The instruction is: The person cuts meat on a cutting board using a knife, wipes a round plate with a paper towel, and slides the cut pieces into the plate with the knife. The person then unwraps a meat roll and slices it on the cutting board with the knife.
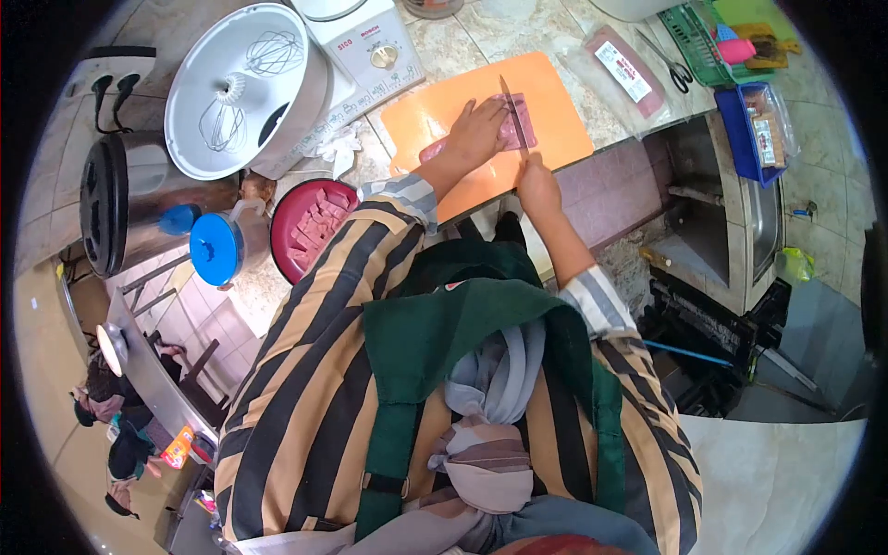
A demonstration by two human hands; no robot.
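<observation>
The pink slab of meat (514, 123) is lying on the orange cutting board (444, 111) at the far side of the surface (481, 37), and your left hand (476, 129) is pressing flat on it, fingers spread and together over its left part. Your right hand (536, 185) is clamping round the handle of the knife (511, 111), whose blade is crossing the meat. Be keeping the left fingertips curled back from the blade; the red bowl (287, 231) of cut pieces is sitting nearer, on the left.
</observation>
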